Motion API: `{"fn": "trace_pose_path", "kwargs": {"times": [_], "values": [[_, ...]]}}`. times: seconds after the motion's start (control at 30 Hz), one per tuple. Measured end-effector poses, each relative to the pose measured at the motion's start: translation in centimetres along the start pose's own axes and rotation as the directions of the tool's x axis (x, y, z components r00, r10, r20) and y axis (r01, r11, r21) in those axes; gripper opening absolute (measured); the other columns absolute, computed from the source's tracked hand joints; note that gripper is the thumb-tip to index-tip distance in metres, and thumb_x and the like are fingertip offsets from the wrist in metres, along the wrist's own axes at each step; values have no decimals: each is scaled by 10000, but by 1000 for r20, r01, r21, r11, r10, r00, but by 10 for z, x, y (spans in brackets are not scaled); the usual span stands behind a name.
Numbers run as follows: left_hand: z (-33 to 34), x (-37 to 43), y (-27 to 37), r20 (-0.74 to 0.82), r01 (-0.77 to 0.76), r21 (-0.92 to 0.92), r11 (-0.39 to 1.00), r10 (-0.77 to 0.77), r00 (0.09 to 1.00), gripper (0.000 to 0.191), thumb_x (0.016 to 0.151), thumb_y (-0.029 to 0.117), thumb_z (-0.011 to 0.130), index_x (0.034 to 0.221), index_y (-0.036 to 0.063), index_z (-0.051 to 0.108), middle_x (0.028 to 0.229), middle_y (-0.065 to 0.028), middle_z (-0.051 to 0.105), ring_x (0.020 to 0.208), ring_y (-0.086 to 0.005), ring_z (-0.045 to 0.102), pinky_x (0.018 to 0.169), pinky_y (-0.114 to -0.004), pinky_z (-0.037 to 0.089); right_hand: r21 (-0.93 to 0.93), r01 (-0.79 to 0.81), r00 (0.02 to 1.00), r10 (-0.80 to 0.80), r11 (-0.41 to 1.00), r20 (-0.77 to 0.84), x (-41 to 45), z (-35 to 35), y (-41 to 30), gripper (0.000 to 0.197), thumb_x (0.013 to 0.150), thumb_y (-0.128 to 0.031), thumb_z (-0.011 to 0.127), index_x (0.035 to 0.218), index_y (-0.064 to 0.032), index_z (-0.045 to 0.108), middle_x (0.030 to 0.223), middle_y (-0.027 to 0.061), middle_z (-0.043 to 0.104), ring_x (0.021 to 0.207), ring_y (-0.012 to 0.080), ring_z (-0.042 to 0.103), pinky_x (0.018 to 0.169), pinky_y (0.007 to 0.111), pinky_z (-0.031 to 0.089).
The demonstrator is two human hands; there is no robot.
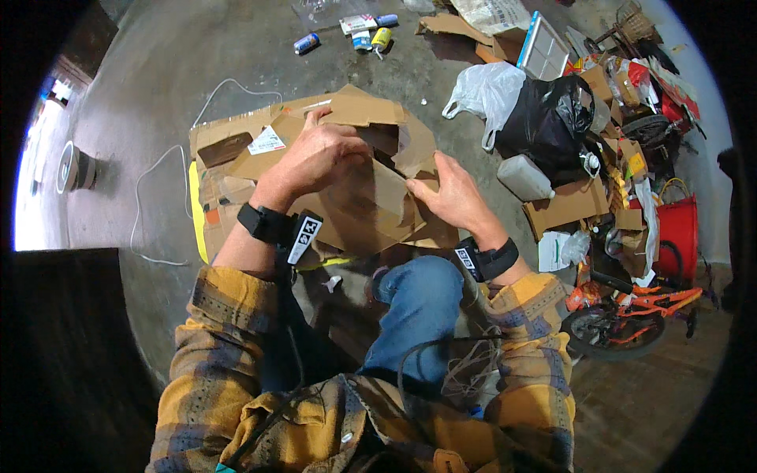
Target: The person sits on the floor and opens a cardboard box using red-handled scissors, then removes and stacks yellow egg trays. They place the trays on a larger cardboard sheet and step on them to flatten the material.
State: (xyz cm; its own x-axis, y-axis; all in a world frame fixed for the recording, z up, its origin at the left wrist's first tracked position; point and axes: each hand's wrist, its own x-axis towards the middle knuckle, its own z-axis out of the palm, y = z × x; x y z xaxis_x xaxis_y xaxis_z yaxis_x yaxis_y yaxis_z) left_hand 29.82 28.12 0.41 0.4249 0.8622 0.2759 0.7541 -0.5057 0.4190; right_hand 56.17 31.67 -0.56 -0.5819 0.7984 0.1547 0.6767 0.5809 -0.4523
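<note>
A brown cardboard box (378,204) with bent flaps is held in front of my knees, its dark opening facing up and partly visible. My left hand (325,154) has curled fingers at the near edge of the opening, and its index finger reaches over the upper flap. Some of those fingertips are hidden. On the right side, my right hand (452,192) pinches the box's edge between thumb and fingers. Beneath and behind lies more flattened cardboard (219,139), which bears a white triangular label (266,141) and a yellow strip along its left edge.
Right of the box are a white plastic bag (485,97), a black bag (547,118), a white jug (525,177), a red bucket (678,236) and an orange bicycle (639,319). Several cans (306,44) lie ahead. A white cable (140,201) runs along the floor at left.
</note>
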Motion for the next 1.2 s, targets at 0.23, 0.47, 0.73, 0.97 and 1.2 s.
{"fn": "trace_pose_path", "kwargs": {"times": [0.23, 0.47, 0.73, 0.97, 1.2], "values": [[-5, 3, -1, -181, 13, 37, 999, -6, 984, 64, 800, 91, 622, 849, 100, 662, 751, -49, 600, 836, -237, 612, 1055, -517, 282, -338, 103, 982, -150, 935, -115, 14, -3, 1, 309, 861, -236, 616, 993, 23, 512, 751, 190, 619, 667, 371, 626, 568, 435, 509], [-8, 5, 6, -255, 28, 2, 1000, -26, 967, 81, 799, 83, 642, 874, 104, 666, 774, -39, 610, 845, -232, 614, 1062, -518, 271, -212, -386, 918, 350, 898, -188, 38, -18, 35, 285, 840, -188, 601, 985, 56, 620, 837, 279, 631, 848, 425, 624, 710, 469, 512], [-3, 7, 11, -364, 131, -8, 991, -125, 923, 131, 870, 154, 616, 986, 114, 664, 867, -57, 649, 882, -241, 629, 1084, -561, 167, 784, -223, 505, 757, 579, -414, 57, -19, 29, 365, 877, -199, 617, 1065, 114, 609, 1058, 164, 656, 909, 211, 613, 813, 350, 469], [1, 15, 4, -303, 424, -272, 864, -495, 814, 363, 928, 241, 565, 1246, 65, 573, 1113, -102, 654, 970, -198, 616, 1059, -374, 303, 542, -90, 434, 523, 836, -734, 45, -19, 4, 350, 933, -254, 578, 1049, 75, 614, 1015, 189, 673, 893, 295, 660, 772, 388, 495], [-2, 25, 4, 108, 111, -992, -55, -825, 555, 360, 950, 280, 550, 1192, 13, 556, 1112, -87, 637, 1071, -165, 581, 829, -292, 406, 418, 34, 524, 340, 908, -781, 37, 1, -20, 318, 944, -217, 575, 1111, 54, 571, 1019, 169, 650, 905, 282, 627, 789, 390, 487]]}}
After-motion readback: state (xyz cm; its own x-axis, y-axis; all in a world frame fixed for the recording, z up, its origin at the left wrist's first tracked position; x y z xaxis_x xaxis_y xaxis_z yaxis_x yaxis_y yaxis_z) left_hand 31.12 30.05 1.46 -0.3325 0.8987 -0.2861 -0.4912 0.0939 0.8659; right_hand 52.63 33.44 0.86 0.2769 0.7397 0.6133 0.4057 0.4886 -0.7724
